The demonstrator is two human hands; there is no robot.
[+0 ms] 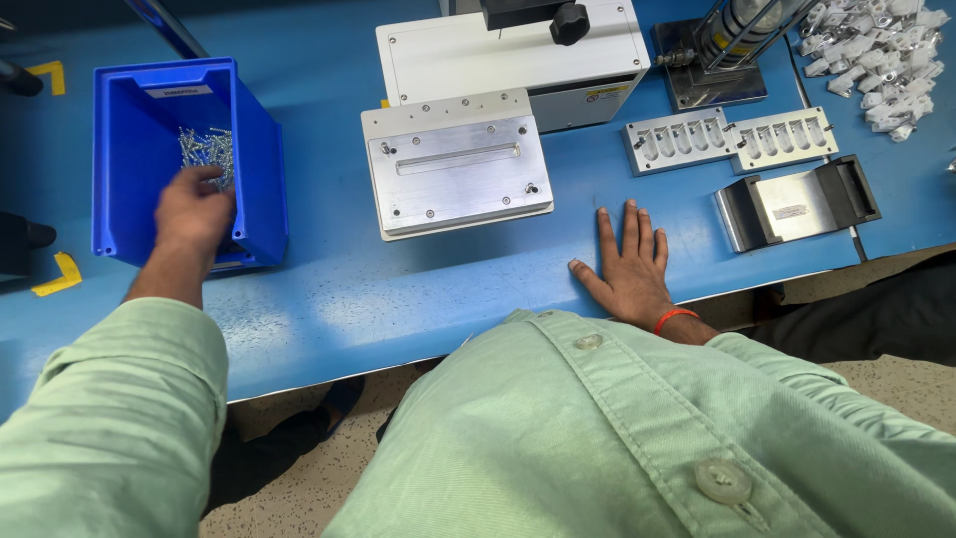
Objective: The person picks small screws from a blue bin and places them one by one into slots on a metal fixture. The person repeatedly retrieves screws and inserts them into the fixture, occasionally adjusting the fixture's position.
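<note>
Blue bin (254, 159), upper left of frame: I see left hand (192, 212) inside, fingers curled down, at edge of screw pile (206, 151) just above. Grip unclear. Right hand (627, 264) flat, fingers spread on table (398, 289), centre-right, well apart.

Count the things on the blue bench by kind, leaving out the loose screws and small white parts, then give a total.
Blue bin: 1
White machine base: 1
Flat metal plate block: 1
Slotted metal trays: 2
Metal holder with black ends: 1
Total: 6
The left hand reaches into the bin; the right hand lies flat on the bench.
</note>
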